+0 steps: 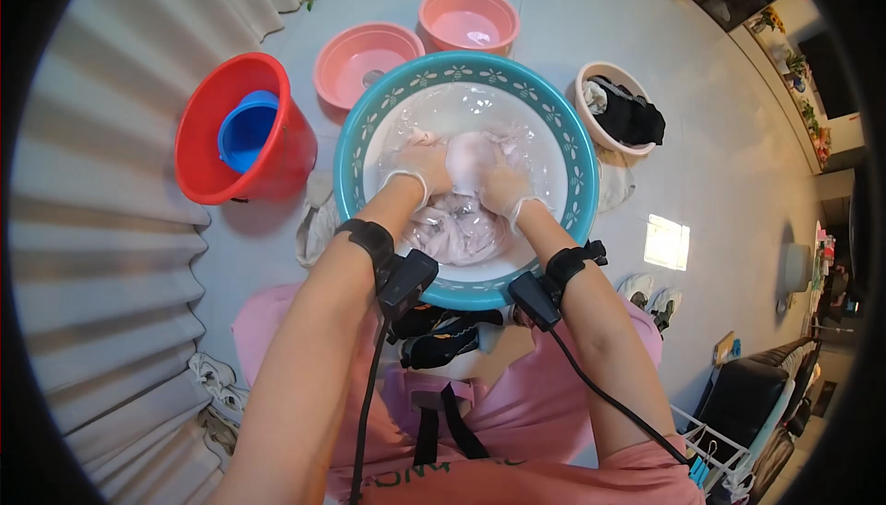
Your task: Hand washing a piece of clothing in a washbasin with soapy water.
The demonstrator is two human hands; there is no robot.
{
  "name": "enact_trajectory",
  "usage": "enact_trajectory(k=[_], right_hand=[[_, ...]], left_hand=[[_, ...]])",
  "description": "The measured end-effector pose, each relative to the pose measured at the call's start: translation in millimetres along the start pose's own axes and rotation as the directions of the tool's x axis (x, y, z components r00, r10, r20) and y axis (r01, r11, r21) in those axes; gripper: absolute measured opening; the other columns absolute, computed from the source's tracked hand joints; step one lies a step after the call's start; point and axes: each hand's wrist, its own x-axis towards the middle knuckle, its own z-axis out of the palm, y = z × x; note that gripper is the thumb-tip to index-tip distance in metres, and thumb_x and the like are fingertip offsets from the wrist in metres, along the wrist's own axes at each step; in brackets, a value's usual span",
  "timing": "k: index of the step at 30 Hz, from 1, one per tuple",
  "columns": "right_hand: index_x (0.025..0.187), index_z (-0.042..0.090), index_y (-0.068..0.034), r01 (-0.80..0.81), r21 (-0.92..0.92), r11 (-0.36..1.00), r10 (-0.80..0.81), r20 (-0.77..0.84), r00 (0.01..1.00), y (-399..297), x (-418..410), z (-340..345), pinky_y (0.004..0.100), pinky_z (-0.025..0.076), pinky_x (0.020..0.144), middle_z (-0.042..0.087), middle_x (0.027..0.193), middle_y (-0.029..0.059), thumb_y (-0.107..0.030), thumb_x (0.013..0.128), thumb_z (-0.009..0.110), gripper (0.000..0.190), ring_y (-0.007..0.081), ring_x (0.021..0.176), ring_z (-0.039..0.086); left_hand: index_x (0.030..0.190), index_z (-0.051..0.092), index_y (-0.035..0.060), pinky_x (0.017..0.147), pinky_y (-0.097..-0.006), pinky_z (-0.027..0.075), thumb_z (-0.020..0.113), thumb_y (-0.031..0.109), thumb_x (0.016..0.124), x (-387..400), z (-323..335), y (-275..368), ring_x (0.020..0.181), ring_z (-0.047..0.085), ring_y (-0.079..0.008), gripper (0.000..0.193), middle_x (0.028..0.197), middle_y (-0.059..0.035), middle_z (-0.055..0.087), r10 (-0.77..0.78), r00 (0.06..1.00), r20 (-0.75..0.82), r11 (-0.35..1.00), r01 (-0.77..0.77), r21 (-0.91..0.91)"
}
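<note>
A large teal-rimmed plastic basin [580,159] with a white inside holds water and a pale pink cloth garment [457,231]. My left hand [430,167], in a thin clear glove, grips the garment's cloth at the left of the basin. Opposite it, my right hand [500,183], gloved the same way, grips the cloth too. A smooth, light part of the garment stretches between the two hands. Fingertips of both hands are partly hidden by cloth and water. Black straps with small devices sit on both forearms.
Two pink basins [332,65] stand beyond the teal one. At the left, a red bucket [297,138] holds a blue pail [249,134]. A pale basin [588,114] with dark clothes is at the right. White shoes [637,289] lie right; a curtain [124,214] hangs left.
</note>
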Motion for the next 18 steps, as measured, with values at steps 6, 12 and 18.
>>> enact_trajectory(k=[6,12,18], right_hand=[[0.116,0.06,-0.013,-0.123,0.054,0.991,0.116,0.121,0.986,-4.1,12.1,-12.9,0.0446,0.044,0.092,0.052,0.125,0.0229,-0.019,0.083,0.05,0.035,0.0382,0.106,0.057],[0.109,0.066,-0.008,-0.003,0.226,0.974,0.014,-0.047,0.999,23.9,2.0,-27.9,0.0409,0.047,0.089,0.063,0.104,0.0238,-0.014,0.078,0.052,0.035,0.0363,0.098,0.062],[0.092,0.07,-0.003,-0.151,0.418,0.896,0.269,-0.24,0.933,27.4,-19.0,-131.2,0.0397,0.051,0.078,0.067,0.084,0.0218,-0.011,0.074,0.053,0.026,0.0345,0.083,0.066]], left_hand=[[0.116,0.06,0.0036,0.1,-0.0382,0.039,0.058,0.019,0.073,13.4,4.6,-1.7,0.12,0.05,-0.0322,0.046,0.125,-0.0189,0.055,-0.062,0.997,-0.055,0.997,0.058,-0.06],[0.114,0.06,0.0012,0.087,-0.0411,0.048,0.06,0.02,0.072,-16.4,-22.5,-20.8,0.1,0.062,-0.0333,0.046,0.102,-0.0216,0.065,0.126,0.992,-0.017,0.992,-0.127,-0.006],[0.1,0.067,0.0041,0.087,-0.0406,0.048,0.056,0.022,0.077,-54.2,-108.4,-65.5,0.099,0.062,-0.0349,0.032,0.1,-0.0221,0.065,0.001,0.924,-0.381,0.965,-0.101,-0.243]])
